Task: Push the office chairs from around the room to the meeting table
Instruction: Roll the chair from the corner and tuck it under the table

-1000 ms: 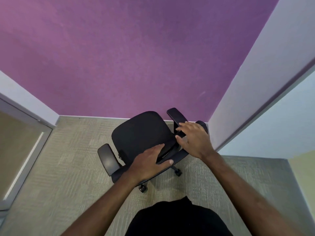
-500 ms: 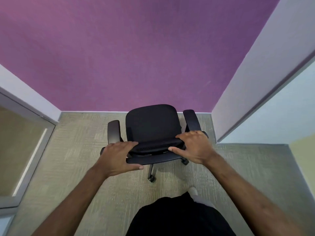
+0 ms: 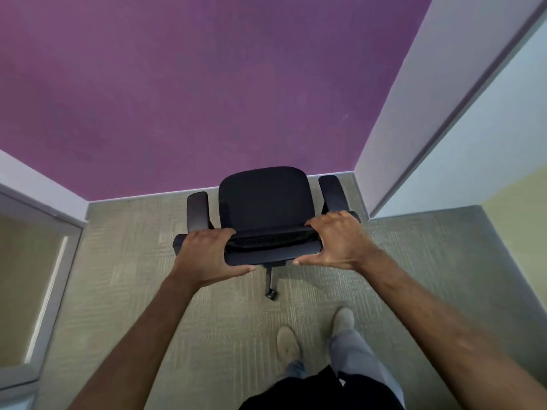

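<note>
A black office chair (image 3: 263, 199) with two armrests stands on the carpet in front of me, its seat facing the purple wall and its backrest toward me. My left hand (image 3: 207, 255) grips the left end of the backrest's top edge. My right hand (image 3: 337, 241) grips the right end, thumb under the edge. One caster (image 3: 271, 294) and its leg show below the backrest. No meeting table is in view.
A purple wall (image 3: 207, 99) stands close behind the chair. A white wall corner (image 3: 393, 137) juts in on the right, and a framed glass panel (image 3: 44, 276) lines the left. Grey carpet (image 3: 148, 291) stretches toward me, where my shoes (image 3: 316, 329) stand.
The chair has turned from angled to square with its back to me. Both hands have moved from resting on the backrest to gripping its two ends, and my arms have stretched out.
</note>
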